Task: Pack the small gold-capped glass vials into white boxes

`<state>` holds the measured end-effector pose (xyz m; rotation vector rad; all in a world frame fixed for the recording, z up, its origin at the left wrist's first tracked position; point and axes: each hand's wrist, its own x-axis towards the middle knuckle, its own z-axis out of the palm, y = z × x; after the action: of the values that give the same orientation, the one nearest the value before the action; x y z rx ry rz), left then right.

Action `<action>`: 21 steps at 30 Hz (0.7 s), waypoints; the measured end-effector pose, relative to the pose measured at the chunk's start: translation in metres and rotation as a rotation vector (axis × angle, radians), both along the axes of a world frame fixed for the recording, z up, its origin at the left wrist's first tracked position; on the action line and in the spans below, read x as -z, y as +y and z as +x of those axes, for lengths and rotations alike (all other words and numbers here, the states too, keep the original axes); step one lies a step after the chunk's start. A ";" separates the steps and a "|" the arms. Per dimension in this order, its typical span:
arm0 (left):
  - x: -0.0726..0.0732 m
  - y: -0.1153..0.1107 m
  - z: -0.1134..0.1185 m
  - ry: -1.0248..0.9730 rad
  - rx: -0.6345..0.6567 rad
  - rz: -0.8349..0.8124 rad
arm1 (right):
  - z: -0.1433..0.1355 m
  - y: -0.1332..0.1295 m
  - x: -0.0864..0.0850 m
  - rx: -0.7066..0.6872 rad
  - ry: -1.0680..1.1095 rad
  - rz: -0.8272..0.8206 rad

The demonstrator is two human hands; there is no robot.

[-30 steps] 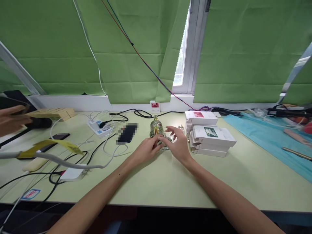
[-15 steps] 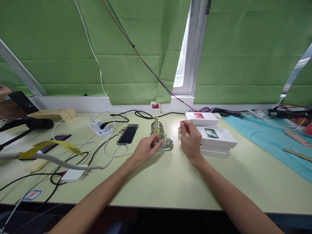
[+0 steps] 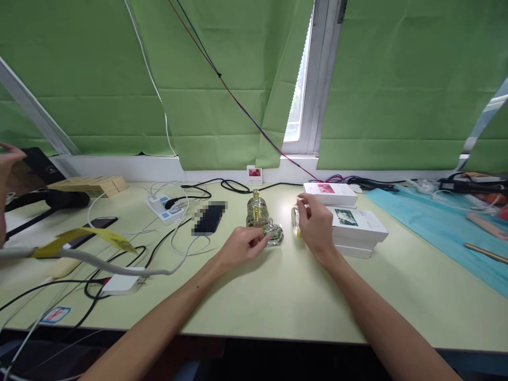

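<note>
My left hand (image 3: 246, 245) is closed, its thumb and forefinger at the left side of a small clear glass perfume bottle (image 3: 275, 235) on the table. Just behind it, more glass bottles (image 3: 254, 211) with yellowish caps stand close together in a row. My right hand (image 3: 316, 223) is closed around another glass bottle (image 3: 294, 216), whose clear edge shows left of the fingers. A bit of yellow shows below that bottle; most of it is hidden by my hand. White boxes (image 3: 363, 228) with a flower picture are stacked right beside my right hand.
Another white box (image 3: 335, 193) lies behind the stack. On the left are a dark phone (image 3: 210, 219), a power strip (image 3: 164, 209), a white adapter (image 3: 123, 283) and tangled cables. Blue sheeting (image 3: 432, 227) covers the right side. Part of another person's hand (image 3: 10, 154) shows far left.
My left hand has dropped slightly toward the table edge, beside the bottle. My right hand has shifted a little right, baring more of its bottle. The other person's hand reaches further in.
</note>
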<state>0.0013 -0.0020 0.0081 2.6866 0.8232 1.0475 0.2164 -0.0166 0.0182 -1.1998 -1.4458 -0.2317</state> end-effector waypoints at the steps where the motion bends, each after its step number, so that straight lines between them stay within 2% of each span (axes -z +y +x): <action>1: 0.000 0.000 0.000 0.001 -0.001 0.001 | 0.002 0.001 0.000 0.003 -0.027 -0.035; 8: 0.003 0.002 -0.002 0.013 -0.016 0.003 | 0.006 0.004 0.002 -0.035 -0.210 -0.283; 16: 0.001 0.001 -0.001 0.022 -0.029 0.001 | -0.005 0.000 0.009 -0.229 -0.396 -0.521; 21: 0.000 0.000 -0.001 0.028 -0.039 -0.001 | -0.006 0.000 0.017 -0.256 -0.396 -0.563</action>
<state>0.0007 -0.0015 0.0083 2.7012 0.8843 1.0189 0.2108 -0.0161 0.0016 -1.4464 -2.0830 0.1366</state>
